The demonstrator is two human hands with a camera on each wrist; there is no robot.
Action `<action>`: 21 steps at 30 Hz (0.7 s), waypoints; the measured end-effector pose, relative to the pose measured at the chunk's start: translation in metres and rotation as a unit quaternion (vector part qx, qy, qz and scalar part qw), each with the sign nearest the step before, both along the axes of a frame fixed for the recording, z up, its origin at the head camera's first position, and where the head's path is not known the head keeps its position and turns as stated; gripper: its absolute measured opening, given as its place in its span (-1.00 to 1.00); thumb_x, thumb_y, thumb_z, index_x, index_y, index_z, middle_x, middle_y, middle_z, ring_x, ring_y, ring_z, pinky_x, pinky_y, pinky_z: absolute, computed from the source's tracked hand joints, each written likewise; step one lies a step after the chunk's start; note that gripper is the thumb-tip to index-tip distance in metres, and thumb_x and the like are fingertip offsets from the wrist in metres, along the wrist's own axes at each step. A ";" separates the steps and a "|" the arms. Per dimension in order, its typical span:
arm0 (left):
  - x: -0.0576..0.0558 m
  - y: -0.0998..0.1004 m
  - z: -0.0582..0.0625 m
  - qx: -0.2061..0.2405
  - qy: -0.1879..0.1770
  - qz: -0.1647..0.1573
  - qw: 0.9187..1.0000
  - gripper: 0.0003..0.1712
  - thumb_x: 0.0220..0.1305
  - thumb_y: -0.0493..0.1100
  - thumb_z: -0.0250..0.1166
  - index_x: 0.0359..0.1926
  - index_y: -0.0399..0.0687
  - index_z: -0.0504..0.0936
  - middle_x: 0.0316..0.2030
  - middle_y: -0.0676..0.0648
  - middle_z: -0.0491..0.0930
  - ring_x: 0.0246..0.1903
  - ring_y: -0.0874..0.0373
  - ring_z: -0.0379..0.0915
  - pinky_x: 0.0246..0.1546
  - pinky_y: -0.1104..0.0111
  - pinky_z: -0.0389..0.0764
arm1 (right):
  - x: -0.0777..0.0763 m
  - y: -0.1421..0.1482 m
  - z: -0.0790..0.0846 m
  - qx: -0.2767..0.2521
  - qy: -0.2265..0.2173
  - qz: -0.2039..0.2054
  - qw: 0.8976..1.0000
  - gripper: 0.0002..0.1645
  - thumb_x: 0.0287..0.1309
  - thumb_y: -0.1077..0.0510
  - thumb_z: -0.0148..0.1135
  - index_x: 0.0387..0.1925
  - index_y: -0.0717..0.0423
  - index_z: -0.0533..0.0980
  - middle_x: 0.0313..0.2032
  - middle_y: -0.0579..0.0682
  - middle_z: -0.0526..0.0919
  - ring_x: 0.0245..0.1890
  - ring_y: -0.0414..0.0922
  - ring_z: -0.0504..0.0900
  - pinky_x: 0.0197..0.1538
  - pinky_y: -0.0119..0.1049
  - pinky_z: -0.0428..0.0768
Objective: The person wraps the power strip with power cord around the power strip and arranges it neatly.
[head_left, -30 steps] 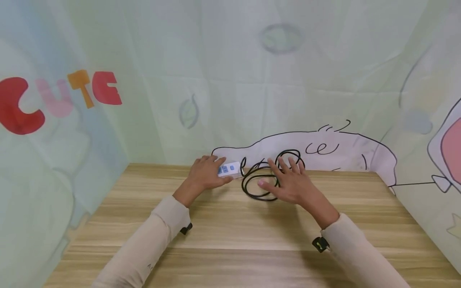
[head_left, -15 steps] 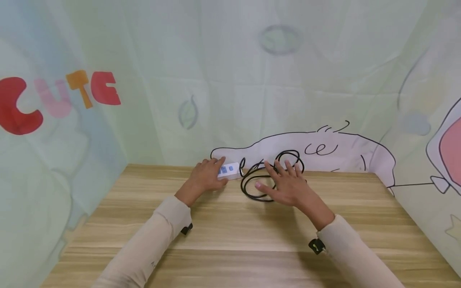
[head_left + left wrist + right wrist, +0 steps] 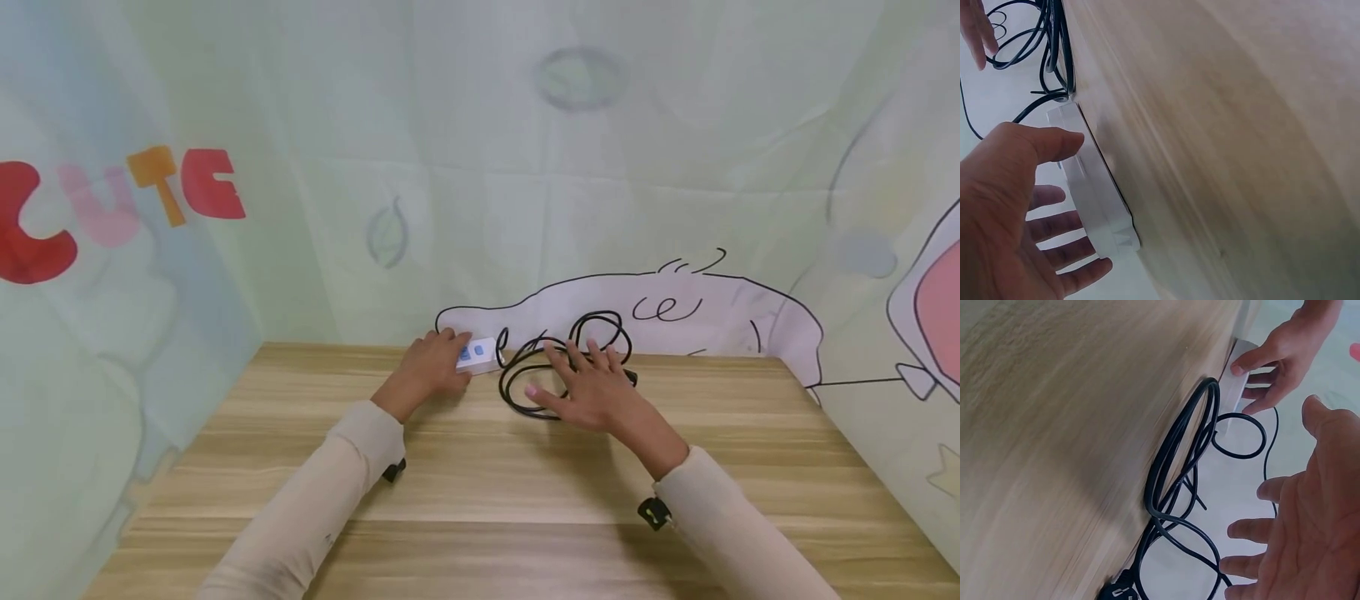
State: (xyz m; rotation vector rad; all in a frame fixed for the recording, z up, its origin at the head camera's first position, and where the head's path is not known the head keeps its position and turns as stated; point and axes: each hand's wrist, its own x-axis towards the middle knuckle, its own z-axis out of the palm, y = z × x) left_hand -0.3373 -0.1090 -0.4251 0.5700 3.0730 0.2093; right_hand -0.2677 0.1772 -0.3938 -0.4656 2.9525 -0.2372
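A white power strip (image 3: 480, 357) with blue sockets lies at the back of the wooden table. My left hand (image 3: 431, 367) holds it at its left part, thumb on the near side and fingers across toward the far side. In the left wrist view the thumb (image 3: 1063, 144) lies against the strip's pale side. A loosely coiled black cable (image 3: 517, 408) lies right of the strip, some loops leaning up at the back wall. My right hand (image 3: 596, 396) hovers by the coil with spread fingers, holding nothing. In the right wrist view its fingers stand apart from most loops.
A black plug (image 3: 1119, 591) sits at the cable's end, partly cut off in the right wrist view. Printed cloth walls (image 3: 480, 208) rise along the back and both sides of the wooden table (image 3: 480, 533).
My left hand has drawn its thumb and fingers closer around the power strip. My right hand has shifted slightly left, and the plug now shows beside it.
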 end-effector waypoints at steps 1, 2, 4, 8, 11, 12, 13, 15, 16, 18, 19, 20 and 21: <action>-0.001 0.000 -0.001 -0.002 0.000 0.000 1.000 -0.19 0.52 0.02 0.35 0.66 -0.16 0.43 0.40 -0.31 0.58 0.23 -0.24 0.55 0.33 -0.16 0.64 | 0.000 0.000 0.000 0.001 -0.001 0.000 1.000 0.16 0.58 -0.65 -0.16 0.88 -0.14 -0.07 0.82 0.27 0.00 0.83 0.44 -0.20 0.78 0.48 -0.25; -0.003 0.000 -0.001 -0.004 -0.002 -0.001 1.000 -0.20 0.52 0.01 0.35 0.66 -0.17 0.44 0.39 -0.30 0.59 0.21 -0.23 0.55 0.32 -0.16 0.64 | 0.000 0.000 -0.001 0.002 -0.002 -0.001 1.000 0.16 0.58 -0.65 -0.17 0.88 -0.14 -0.08 0.82 0.27 0.00 0.83 0.44 -0.20 0.78 0.48 -0.25; -0.005 0.000 -0.001 -0.008 -0.007 -0.001 1.000 -0.21 0.52 0.00 0.36 0.64 -0.18 0.45 0.38 -0.29 0.60 0.20 -0.21 0.55 0.32 -0.14 0.64 | 0.000 -0.001 -0.001 0.006 -0.002 0.000 1.000 0.16 0.59 -0.65 -0.18 0.88 -0.15 -0.09 0.82 0.26 0.00 0.83 0.45 -0.19 0.78 0.49 -0.24; -0.010 0.000 -0.001 -0.011 -0.022 -0.003 1.000 -0.25 0.50 -0.03 0.36 0.59 -0.23 0.50 0.35 -0.27 0.61 0.16 -0.20 0.57 0.29 -0.11 0.66 | -0.001 -0.002 -0.002 0.014 -0.001 0.001 1.000 0.15 0.59 -0.65 -0.19 0.88 -0.15 -0.08 0.82 0.27 0.01 0.83 0.45 -0.17 0.78 0.49 -0.22; -0.023 -0.004 -0.012 -0.011 -0.005 -0.014 1.000 -0.31 0.44 -0.02 0.38 0.49 -0.24 0.58 0.25 -0.25 0.64 0.06 -0.15 0.59 0.13 -0.10 0.70 | -0.001 -0.003 -0.002 0.018 -0.001 0.004 1.000 0.14 0.60 -0.65 -0.19 0.87 -0.14 -0.05 0.82 0.28 0.03 0.82 0.46 -0.15 0.78 0.48 -0.22; -0.024 -0.004 -0.011 -0.010 -0.009 -0.015 1.000 -0.31 0.43 -0.02 0.38 0.47 -0.23 0.59 0.24 -0.24 0.65 0.04 -0.14 0.59 0.12 -0.09 0.70 | -0.001 -0.004 -0.002 0.019 0.000 0.006 1.000 0.14 0.60 -0.65 -0.19 0.87 -0.14 -0.04 0.81 0.28 0.04 0.82 0.46 -0.14 0.78 0.48 -0.22; -0.025 -0.004 -0.011 -0.009 -0.011 -0.015 1.000 -0.32 0.42 -0.03 0.38 0.47 -0.23 0.59 0.24 -0.24 0.65 0.04 -0.13 0.59 0.12 -0.09 0.71 | -0.001 -0.004 -0.002 0.020 0.000 0.008 1.000 0.13 0.61 -0.64 -0.19 0.87 -0.13 -0.02 0.81 0.29 0.05 0.82 0.47 -0.13 0.78 0.48 -0.21; -0.040 -0.008 -0.025 -0.007 -0.004 -0.020 1.000 -0.30 0.39 0.03 0.40 0.47 -0.17 0.60 0.20 -0.19 0.66 0.01 -0.08 0.58 0.08 -0.06 0.70 | -0.001 -0.006 -0.001 0.022 0.000 0.010 1.000 0.12 0.61 -0.63 -0.20 0.87 -0.12 -0.01 0.81 0.29 0.06 0.82 0.47 -0.13 0.78 0.48 -0.21; -0.040 -0.008 -0.024 -0.006 -0.006 -0.020 1.000 -0.29 0.39 0.03 0.40 0.47 -0.16 0.60 0.19 -0.19 0.66 0.01 -0.07 0.58 0.09 -0.05 0.70 | -0.001 -0.006 -0.001 0.023 0.000 0.012 1.000 0.12 0.61 -0.64 -0.20 0.87 -0.12 -0.01 0.81 0.29 0.06 0.81 0.48 -0.12 0.78 0.48 -0.21; -0.038 -0.004 -0.018 -0.008 -0.027 -0.011 1.000 -0.26 0.39 0.01 0.42 0.52 -0.16 0.57 0.22 -0.19 0.66 0.05 -0.07 0.59 0.19 -0.04 0.69 | -0.002 -0.007 0.000 0.022 -0.002 0.016 1.000 0.12 0.62 -0.63 -0.20 0.87 -0.12 0.01 0.81 0.29 0.07 0.81 0.48 -0.12 0.78 0.48 -0.21; -0.041 -0.004 -0.019 -0.008 -0.029 -0.010 1.000 -0.24 0.37 0.00 0.42 0.52 -0.16 0.57 0.21 -0.19 0.66 0.04 -0.07 0.58 0.21 -0.03 0.69 | -0.003 -0.007 -0.001 0.021 -0.004 0.017 1.000 0.12 0.62 -0.63 -0.20 0.86 -0.12 0.01 0.80 0.29 0.07 0.81 0.48 -0.11 0.78 0.48 -0.20; -0.046 -0.005 -0.024 -0.011 -0.021 -0.011 1.000 -0.24 0.33 0.02 0.43 0.50 -0.14 0.59 0.17 -0.17 0.67 0.00 -0.04 0.58 0.16 -0.03 0.69 | -0.003 -0.008 -0.001 0.022 -0.005 0.019 1.000 0.12 0.61 -0.64 -0.21 0.86 -0.12 0.01 0.80 0.29 0.07 0.81 0.47 -0.11 0.78 0.48 -0.20; -0.045 -0.004 -0.021 -0.010 -0.028 -0.012 0.999 -0.23 0.33 0.00 0.44 0.50 -0.15 0.58 0.17 -0.19 0.67 0.01 -0.06 0.59 0.17 -0.01 0.70 | -0.004 -0.008 -0.001 0.022 -0.006 0.021 1.000 0.12 0.62 -0.63 -0.20 0.86 -0.12 0.02 0.80 0.29 0.08 0.82 0.47 -0.11 0.78 0.47 -0.19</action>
